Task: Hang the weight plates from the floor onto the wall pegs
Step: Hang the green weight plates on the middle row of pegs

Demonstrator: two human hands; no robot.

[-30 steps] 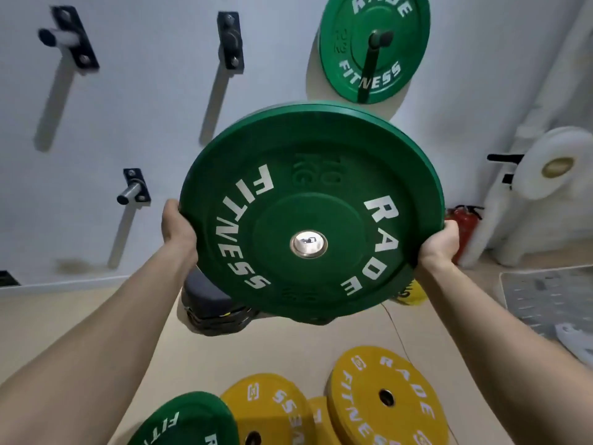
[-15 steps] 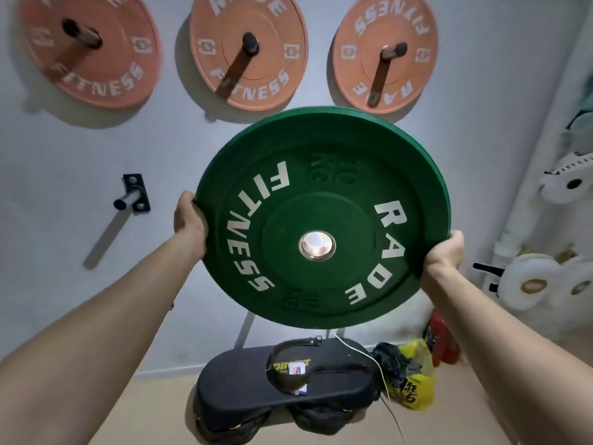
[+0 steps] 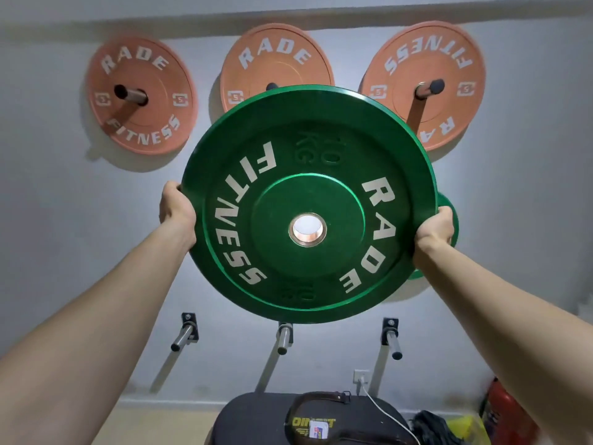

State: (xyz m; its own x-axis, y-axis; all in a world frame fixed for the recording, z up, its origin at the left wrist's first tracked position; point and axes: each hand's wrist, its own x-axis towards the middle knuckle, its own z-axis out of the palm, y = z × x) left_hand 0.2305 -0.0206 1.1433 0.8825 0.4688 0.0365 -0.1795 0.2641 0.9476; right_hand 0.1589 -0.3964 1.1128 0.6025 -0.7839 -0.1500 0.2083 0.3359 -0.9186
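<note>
Up against the pale wall (image 3: 64, 220), a green plate (image 3: 308, 203) lettered RADE FITNESS and 10 KG is held in the air with its face towards the camera, tilted a little and on no peg. The left hand (image 3: 176, 213) grips its left rim and the right hand (image 3: 434, 228) grips its right rim; on both, the fingers curl round behind the edge and are hidden there. The metal-lined hole at its middle shows only a pale patch.

Above, three orange plates hang in a row on pegs: the left orange plate (image 3: 141, 97), the middle orange plate (image 3: 276, 65), whose lower part is covered by the green plate, and the right orange plate (image 3: 423, 75), hung with its lettering upside down. A second green plate (image 3: 451, 207) peeks out on the wall just behind the right hand.

Below, three bare pegs stick out of the wall: the left peg (image 3: 183, 337), the middle peg (image 3: 283, 338), just under the green plate's lower edge, and the right peg (image 3: 393, 340). Lower down stands a black platform (image 3: 256, 419) with a belt (image 3: 321, 398) on it and a white cable (image 3: 385, 412) running from a wall socket (image 3: 361, 375). A yellow bag (image 3: 465, 425) and something red (image 3: 500, 403) sit to its right
</note>
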